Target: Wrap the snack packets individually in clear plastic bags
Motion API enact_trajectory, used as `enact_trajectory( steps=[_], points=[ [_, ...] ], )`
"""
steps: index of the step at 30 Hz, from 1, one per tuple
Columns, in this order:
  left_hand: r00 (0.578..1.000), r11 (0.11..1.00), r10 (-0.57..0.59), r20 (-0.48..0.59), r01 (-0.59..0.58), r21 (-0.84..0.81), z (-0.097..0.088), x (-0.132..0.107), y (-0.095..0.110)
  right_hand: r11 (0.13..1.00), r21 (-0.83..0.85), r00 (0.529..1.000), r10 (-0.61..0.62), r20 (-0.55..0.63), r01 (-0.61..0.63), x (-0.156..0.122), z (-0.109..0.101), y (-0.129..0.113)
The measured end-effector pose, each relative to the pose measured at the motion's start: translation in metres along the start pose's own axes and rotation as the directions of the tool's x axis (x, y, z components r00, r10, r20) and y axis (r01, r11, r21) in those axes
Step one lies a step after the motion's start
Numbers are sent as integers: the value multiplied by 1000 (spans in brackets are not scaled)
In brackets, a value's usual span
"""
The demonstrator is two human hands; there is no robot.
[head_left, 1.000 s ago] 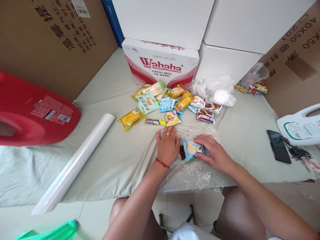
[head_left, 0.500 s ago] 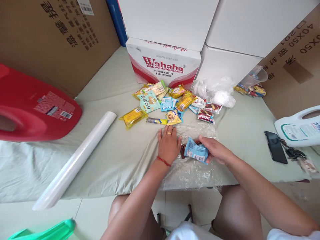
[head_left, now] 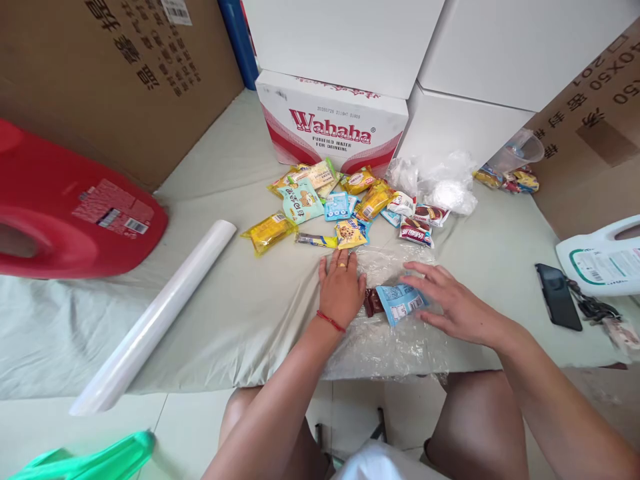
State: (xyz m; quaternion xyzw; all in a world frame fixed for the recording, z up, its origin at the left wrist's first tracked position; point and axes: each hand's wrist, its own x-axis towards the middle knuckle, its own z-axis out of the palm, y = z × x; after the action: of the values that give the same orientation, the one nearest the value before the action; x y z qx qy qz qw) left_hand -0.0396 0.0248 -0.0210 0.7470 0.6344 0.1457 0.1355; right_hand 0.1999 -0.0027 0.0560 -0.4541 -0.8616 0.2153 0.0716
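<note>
My left hand lies flat, fingers together, on the left edge of a sheet of clear plastic wrap spread on the pale green cloth. My right hand hovers open, fingers spread, its fingertips just touching or above a light blue snack packet that lies label-side up on the wrap. A small dark brown packet sits beside the blue one, between my two hands.
A heap of several snack packets lies in front of a Wahaha box. A roll of clear wrap lies to the left, near a red jug. Crumpled plastic, a phone, keys and a white jug are on the right.
My right hand turned the blue packet over, set it down on the wrap and let go, opening its fingers. My left hand stayed flat on the wrap.
</note>
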Motion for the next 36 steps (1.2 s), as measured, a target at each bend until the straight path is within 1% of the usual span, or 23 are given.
enact_trajectory(
  steps=[1,2,3,4,6,9,10,14,16,18,20,21,22,23,24,26,28,30,31,33,34,36],
  points=[
    [1000,1000,2,-5,-2,0,0,0,0,998,-20,997,-53,53,54,-1,2,0],
    [1000,1000,1,-10,-1,0,0,0,0,997,-39,994,-67,88,71,-2,4,0],
    [1000,1000,-1,-12,1,-1,1,0,0,996,-62,993,-56,102,63,-2,7,1],
    [1000,1000,-3,-14,3,-5,1,0,0,996,-84,995,-33,97,42,-2,11,1],
    [1000,1000,-4,-19,4,-27,1,1,0,995,-96,999,0,50,5,0,17,2],
    [998,996,-8,-60,2,-94,2,2,-3,999,-41,999,3,-38,-4,4,23,-3],
    [997,993,-11,-80,2,-120,3,3,-4,999,-41,999,10,-41,-11,7,26,-5],
    [988,981,-3,-153,-27,-190,2,2,-5,989,-130,995,82,48,-75,16,34,-15],
    [984,979,33,-175,-67,-194,2,0,-3,987,-135,996,86,29,-81,15,34,-18],
    [981,977,66,-181,-101,-189,1,-2,-2,994,-97,995,52,-83,-60,4,30,-21],
    [976,972,71,-206,-115,-205,-1,-4,-2,999,-41,970,14,-244,-25,-15,27,-26],
    [968,966,68,-240,-124,-225,-3,-5,-2,1000,-16,952,-6,-307,1,-26,27,-29],
    [955,957,71,-288,-147,-251,-5,-6,-3,1000,-1,938,-29,-344,31,-38,29,-33],
    [935,942,86,-343,-188,-276,-8,-7,-4,998,-2,934,-56,-353,59,-50,33,-37],
    [911,921,119,-396,-250,-298,-11,-8,-5,996,-21,939,-86,-334,84,-60,39,-41],
    [856,857,241,-457,-409,-313,-15,-12,-6,989,-96,957,-130,-261,109,-77,57,-47],
    [805,779,396,-441,-549,-303,-15,-14,-6,980,-174,969,-131,-210,95,-87,77,-48],
    [771,720,515,-374,-626,-300,-11,-16,-6,977,-199,972,-123,-201,83,-90,94,-45],
    [767,705,545,-338,-638,-309,-8,-16,-7,980,-183,971,-122,-207,85,-90,100,-42],
    [779,702,559,-283,-626,-339,-4,-14,-8,989,-97,964,-135,-230,115,-88,104,-38],
    [791,708,551,-264,-611,-354,-2,-14,-8,990,-37,958,-141,-250,136,-86,102,-36],
    [811,719,532,-245,-585,-376,-2,-12,-9,983,87,945,-130,-299,163,-80,90,-35]
  ],
)
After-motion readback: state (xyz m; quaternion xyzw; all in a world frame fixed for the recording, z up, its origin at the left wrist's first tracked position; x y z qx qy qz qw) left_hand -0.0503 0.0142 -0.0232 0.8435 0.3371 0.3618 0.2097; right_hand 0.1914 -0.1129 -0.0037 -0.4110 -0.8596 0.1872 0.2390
